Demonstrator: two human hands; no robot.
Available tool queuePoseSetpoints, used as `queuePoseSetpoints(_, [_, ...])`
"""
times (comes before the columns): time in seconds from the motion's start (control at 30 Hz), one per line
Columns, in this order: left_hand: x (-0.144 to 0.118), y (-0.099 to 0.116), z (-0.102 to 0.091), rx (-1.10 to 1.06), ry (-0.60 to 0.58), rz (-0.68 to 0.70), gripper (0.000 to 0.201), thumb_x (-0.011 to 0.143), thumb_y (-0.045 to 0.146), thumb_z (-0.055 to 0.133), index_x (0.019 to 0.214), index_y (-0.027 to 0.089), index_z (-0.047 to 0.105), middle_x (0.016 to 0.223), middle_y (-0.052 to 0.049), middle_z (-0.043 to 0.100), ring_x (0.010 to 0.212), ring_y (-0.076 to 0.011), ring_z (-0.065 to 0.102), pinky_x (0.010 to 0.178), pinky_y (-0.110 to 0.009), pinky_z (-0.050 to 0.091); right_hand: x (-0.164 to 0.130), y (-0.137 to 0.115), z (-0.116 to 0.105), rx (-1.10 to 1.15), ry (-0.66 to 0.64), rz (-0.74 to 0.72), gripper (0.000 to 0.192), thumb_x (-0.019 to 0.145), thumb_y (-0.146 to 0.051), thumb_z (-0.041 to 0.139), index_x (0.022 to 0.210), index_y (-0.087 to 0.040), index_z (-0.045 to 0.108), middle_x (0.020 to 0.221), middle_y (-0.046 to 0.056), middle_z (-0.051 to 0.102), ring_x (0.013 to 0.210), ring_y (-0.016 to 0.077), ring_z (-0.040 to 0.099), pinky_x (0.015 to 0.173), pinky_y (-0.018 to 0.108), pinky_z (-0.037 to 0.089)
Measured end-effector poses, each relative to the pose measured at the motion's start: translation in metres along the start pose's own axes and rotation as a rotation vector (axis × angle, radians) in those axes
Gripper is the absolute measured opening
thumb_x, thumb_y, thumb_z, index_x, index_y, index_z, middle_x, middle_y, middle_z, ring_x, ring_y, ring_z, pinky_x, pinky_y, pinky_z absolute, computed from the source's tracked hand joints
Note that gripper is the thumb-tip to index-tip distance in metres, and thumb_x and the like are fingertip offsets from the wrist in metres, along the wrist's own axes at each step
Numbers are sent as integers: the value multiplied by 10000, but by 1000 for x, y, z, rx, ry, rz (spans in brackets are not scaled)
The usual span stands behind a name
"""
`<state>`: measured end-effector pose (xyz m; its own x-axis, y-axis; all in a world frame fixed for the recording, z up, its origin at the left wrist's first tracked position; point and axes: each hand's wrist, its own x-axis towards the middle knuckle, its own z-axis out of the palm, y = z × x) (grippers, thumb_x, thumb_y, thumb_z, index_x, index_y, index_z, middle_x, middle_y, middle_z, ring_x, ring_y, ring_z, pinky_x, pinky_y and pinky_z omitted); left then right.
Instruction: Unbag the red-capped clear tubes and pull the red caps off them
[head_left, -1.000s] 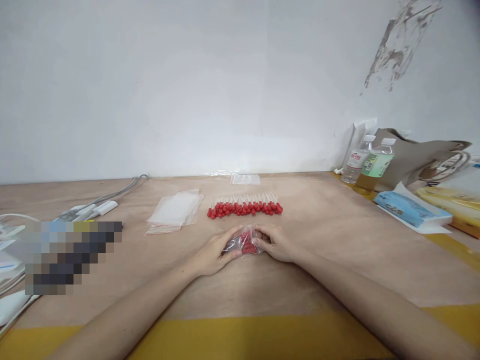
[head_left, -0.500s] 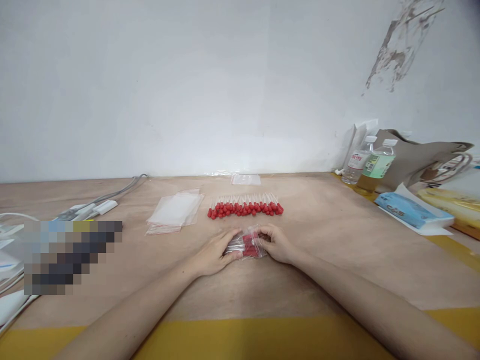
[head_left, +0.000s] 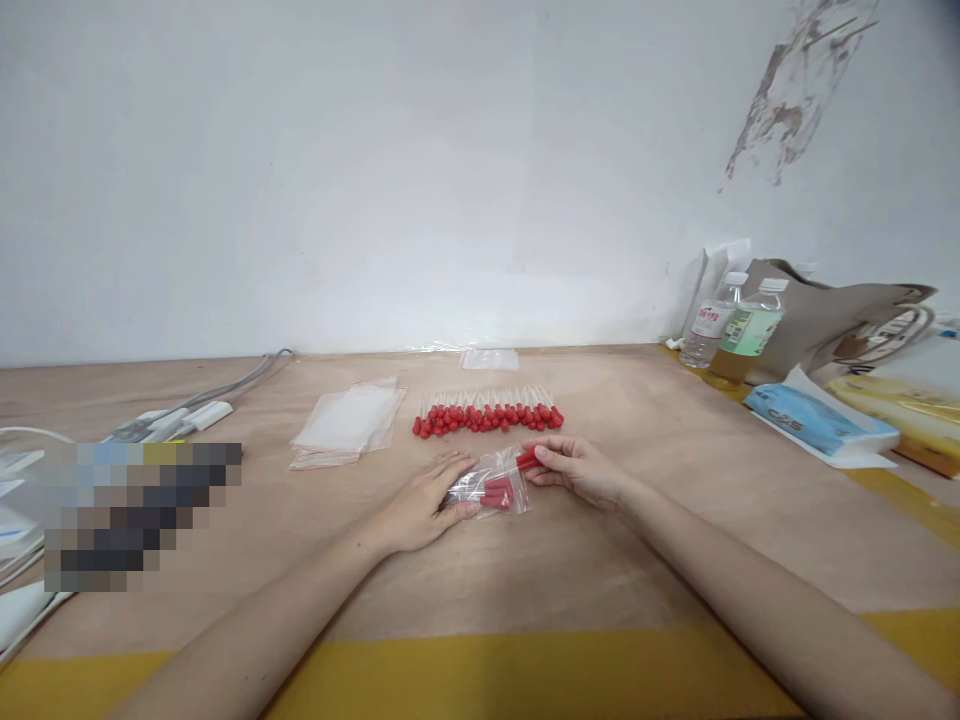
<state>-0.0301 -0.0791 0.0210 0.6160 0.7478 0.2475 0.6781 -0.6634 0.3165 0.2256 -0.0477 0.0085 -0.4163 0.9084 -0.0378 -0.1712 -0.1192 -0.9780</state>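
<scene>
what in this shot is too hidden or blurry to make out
1. Head view: the pixelated patch at left blurs whatever lies there.
2. The count of red-tipped pieces in the small clear bag is hidden by glare and the left hand.
3. The bottle labels are too small to read.

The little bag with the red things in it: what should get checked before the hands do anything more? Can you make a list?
1. Left hand presses the little clear bag flat on the table: ok.
2. Right hand pinches one red-tipped piece at the bag's right edge: ok.
3. Bag mouth open wide enough: cannot tell, the plastic is too clear.
4. Red pieces already lie inside the bag: ok.
5. Row of red-tipped pieces lies neat behind the bag, apart from it: ok.
6. Stack of empty bags sits to the left of the row: ok.
</scene>
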Motion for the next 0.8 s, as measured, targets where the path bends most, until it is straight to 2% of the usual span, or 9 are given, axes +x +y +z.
queuePoseSetpoints(0.1, [0,0,-1,2,3,3,534,832,438,437,1297,203,322,1328,-110,387,1226,-237,346,978,-423,336,-1,-9,-6,-7,0,-26,264,696,-388,637,831,-162,633,863,61,661,715,110,627,749,270,519])
queuePoseSetpoints(0.2, [-1,1,-1,15,-10,-15,536,836,450,420,1300,202,316,1336,-108,376,1231,-233,338,983,-418,331,-6,-34,-29,-135,69,-119,295,694,-425,625,838,-169,651,859,68,668,749,145,634,770,312,518])
queuePoseSetpoints(0.33, [0,0,-1,23,-15,-26,551,834,466,411,1302,195,311,1335,-108,377,1232,-232,338,984,-409,332,-10,-65,-62,-338,378,-415,317,691,-428,627,919,-208,637,942,56,657,835,178,624,844,382,479])
queuePoseSetpoints(0.4, [0,0,0,21,-13,-22,553,834,467,411,1303,194,308,1334,-108,379,1232,-232,337,984,-409,333,-3,-65,-72,-496,512,-528,320,711,-420,604,950,-207,628,956,63,650,865,191,611,848,401,466])
queuePoseSetpoints(0.47, [0,0,0,18,-9,-17,547,835,464,410,1301,195,309,1335,-108,377,1235,-232,332,987,-413,328,9,-53,-77,-684,610,-627,302,729,-409,577,928,-190,635,942,80,645,869,201,598,820,402,469])
queuePoseSetpoints(0.53, [0,0,0,15,-8,-21,548,835,467,410,1299,193,313,1337,-110,374,1239,-233,324,994,-419,318,21,-35,-79,-886,608,-701,274,762,-383,536,897,-172,648,923,94,634,855,203,587,789,384,470])
queuePoseSetpoints(0.6, [0,0,0,13,-21,-36,559,831,477,410,1299,187,314,1338,-115,370,1241,-235,320,999,-424,310,31,-19,-79,-998,575,-743,256,793,-347,498,914,-174,644,923,93,626,852,193,578,781,362,466])
queuePoseSetpoints(0.7, [-1,0,0,4,-34,-49,570,827,485,412,1302,187,311,1344,-116,361,1243,-235,318,1001,-425,309,38,-5,-78,-1078,507,-760,244,812,-314,474,938,-182,636,937,84,622,863,185,570,797,349,456])
queuePoseSetpoints(0.8, [-1,-1,1,-6,-25,-45,564,827,479,416,1302,194,311,1350,-111,352,1246,-235,313,1001,-427,310,37,0,-77,-1104,442,-709,252,815,-314,469,949,-178,634,969,85,618,892,188,567,818,347,449])
